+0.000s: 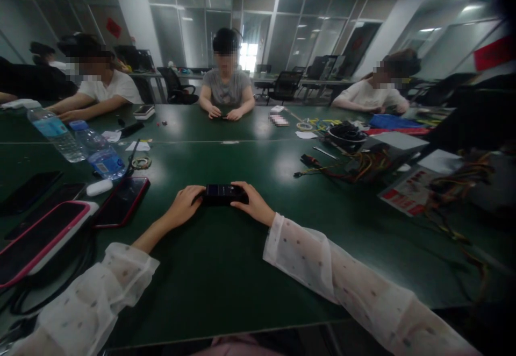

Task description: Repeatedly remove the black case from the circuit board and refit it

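A small black device with a lit screen (219,193) is held just at the green table (242,270), in front of me. My left hand (186,204) grips its left end, fingers closed round the edge. On the right end, my right hand (253,203) pinches it between thumb and fingers. The screen faces up towards me and shows small markings too fine to read. Whether the device rests on the table or hangs slightly above it, I cannot tell.
Phones, including a red-edged phone (123,201) and a pink-cased phone (44,240), lie at left beside a blue-capped bottle (100,151) and a clear bottle (56,133). Tangled cables (355,165) and metal boxes (397,142) crowd the right. A person (226,84) sits opposite.
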{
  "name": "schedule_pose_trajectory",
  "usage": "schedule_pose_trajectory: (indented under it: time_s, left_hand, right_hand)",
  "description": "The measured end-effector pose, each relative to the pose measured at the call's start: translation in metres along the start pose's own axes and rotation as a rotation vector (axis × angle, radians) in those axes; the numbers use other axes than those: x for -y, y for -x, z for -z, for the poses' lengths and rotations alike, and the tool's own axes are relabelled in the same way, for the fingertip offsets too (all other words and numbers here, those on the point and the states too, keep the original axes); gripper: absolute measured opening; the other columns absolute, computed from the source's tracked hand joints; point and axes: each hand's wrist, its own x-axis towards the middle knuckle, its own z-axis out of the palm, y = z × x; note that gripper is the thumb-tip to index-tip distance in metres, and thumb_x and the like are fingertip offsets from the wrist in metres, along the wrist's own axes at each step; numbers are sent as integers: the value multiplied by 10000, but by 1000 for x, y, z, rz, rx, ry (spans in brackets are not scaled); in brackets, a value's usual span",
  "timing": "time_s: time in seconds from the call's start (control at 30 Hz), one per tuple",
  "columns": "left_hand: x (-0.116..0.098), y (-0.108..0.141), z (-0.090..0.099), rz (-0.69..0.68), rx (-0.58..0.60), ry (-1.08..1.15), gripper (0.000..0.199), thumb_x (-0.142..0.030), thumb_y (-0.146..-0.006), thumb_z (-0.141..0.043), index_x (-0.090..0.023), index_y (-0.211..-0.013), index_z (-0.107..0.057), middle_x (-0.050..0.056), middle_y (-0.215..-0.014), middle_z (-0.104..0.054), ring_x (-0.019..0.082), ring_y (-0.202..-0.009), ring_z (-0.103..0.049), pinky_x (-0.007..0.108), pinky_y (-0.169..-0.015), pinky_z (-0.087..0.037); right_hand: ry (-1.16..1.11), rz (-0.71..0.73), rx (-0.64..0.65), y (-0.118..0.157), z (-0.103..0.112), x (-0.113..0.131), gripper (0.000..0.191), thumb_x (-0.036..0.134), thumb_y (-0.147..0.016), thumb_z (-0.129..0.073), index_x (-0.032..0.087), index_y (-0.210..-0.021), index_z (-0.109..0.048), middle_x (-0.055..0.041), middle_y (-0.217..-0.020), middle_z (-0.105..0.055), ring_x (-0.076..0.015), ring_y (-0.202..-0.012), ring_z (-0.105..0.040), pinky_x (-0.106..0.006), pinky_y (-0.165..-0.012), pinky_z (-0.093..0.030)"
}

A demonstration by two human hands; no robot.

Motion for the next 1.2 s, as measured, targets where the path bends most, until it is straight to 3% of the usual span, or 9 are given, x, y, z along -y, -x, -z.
schedule_pose_trajectory:
  time_s: [0.17,0.43,1.2]
  left_hand:
    - [-4,-2,2,-47,-7,30,354,-226,-951,-419,-224,-1296,-500,79,-1319,-578,249,-1251,-491,480,-1037,-389]
    - [-10,-4,9,-42,34,59,366,-202,-940,-452,-240,-1303,-483,71,-1331,-570,249,-1265,-479,478,-1047,-373]
    - [-5,-5,2,-8,-39,49,343,-152,-919,-465,-244,-1246,-509,62,-1291,-593,244,-1233,-499,472,-1018,-393]
  right_hand:
    - [17,-81,-26,-2,0,-1,654,278,-808,-723,280,-1373,-394,-88,-1268,-559,-264,-1161,-567,-505,-999,-472]
    - [-13,-161,-15,-5,0,-3,581,279,-808,-728,264,-1308,-433,-90,-1248,-563,-269,-1162,-572,-515,-993,-487]
    - [25,-91,-30,-7,-5,-5,584,315,-817,-717,268,-1321,-427,-89,-1254,-557,-257,-1155,-576,-495,-1012,-479]
